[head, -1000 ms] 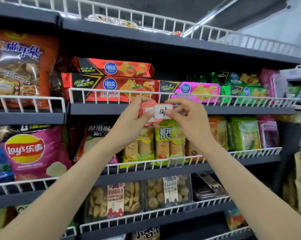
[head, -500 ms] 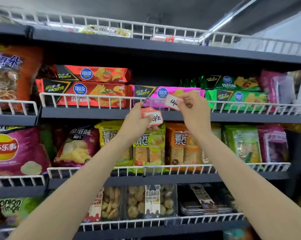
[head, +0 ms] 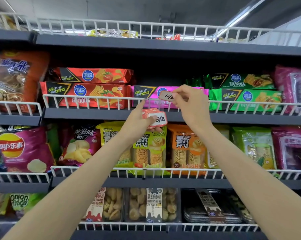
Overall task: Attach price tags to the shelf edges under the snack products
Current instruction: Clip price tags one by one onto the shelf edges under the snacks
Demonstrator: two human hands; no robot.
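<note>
**Putting a price tag by the pink snack box**

The right hand (head: 192, 103) pinches one small white price tag (head: 167, 97) with a red edge. It holds the tag up in front of the pink snack box (head: 146, 94), at the top of the white wire rail (head: 94, 99), a bit above the dark shelf edge (head: 87, 114).

The left hand (head: 141, 118) is lower. Its fingers curl around a stack of tags (head: 155, 118), right in front of the same shelf edge. Red snack boxes (head: 94, 91) sit to the left, and green snack boxes (head: 246, 97) sit to the right. Chip bags (head: 186, 146) stand on the shelf below.
</note>
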